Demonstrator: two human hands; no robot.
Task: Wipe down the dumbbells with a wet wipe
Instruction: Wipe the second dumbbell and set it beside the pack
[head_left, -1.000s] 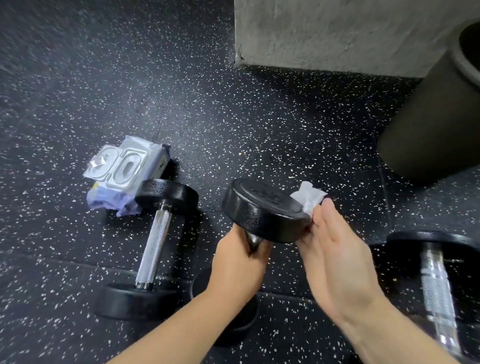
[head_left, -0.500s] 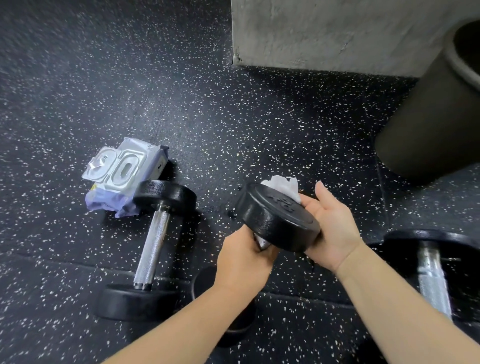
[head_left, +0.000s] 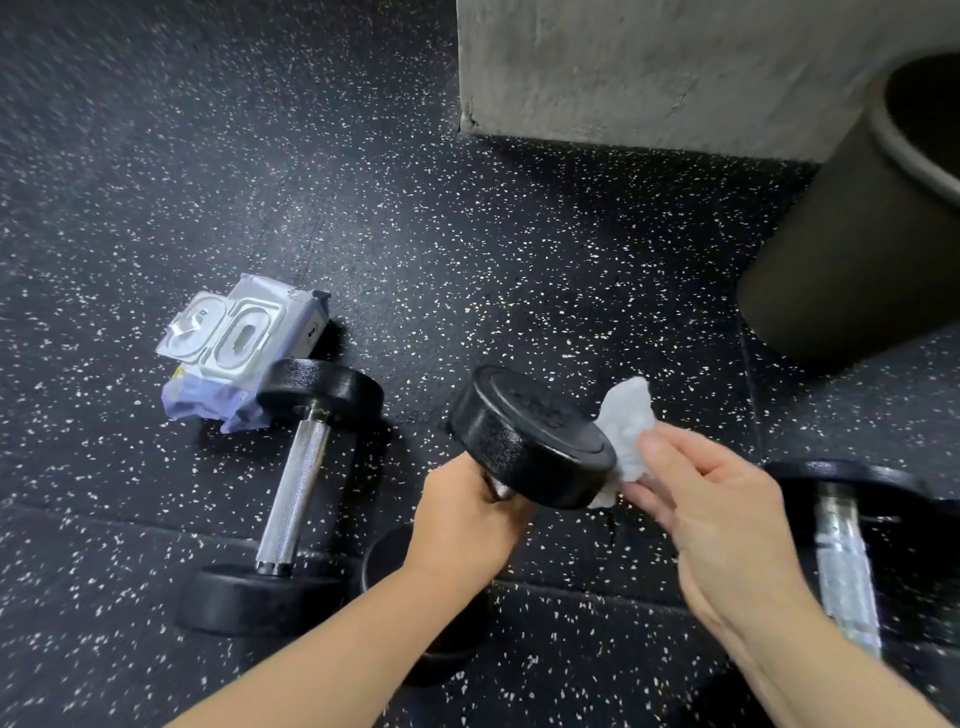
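Left hand: clenched round the handle of the held dumbbell, which is raised off the floor and tilted. The handle is almost wholly hidden inside the fist; only a short stub of bright metal shows under the upper head. The flat face of the upper head is turned toward the camera. It carries raised marks, not legible. The lower head is a dark disc partly hidden behind the left wrist and forearm; cannot tell whether it rests on the floor.

Right hand: thumb and fingers pinch a crumpled white wet wipe. The wipe touches the right rim of the upper head, and its lower edge is tucked out of sight behind that rim. The hand is slightly blurred.

Second dumbbell: lies on the floor to the left of the held one, untouched. Its far head overlaps the near corner of the pack of wipes. The pack's flip lid stands open; the print on it is unreadable.

Third dumbbell: lies on the floor at the right, partly behind the right hand. Its handle is smeared by blur and its near end runs out of sight behind the right forearm.

Background: a concrete block, cut off by the top edge. A dark round bin is cut off by the right edge.
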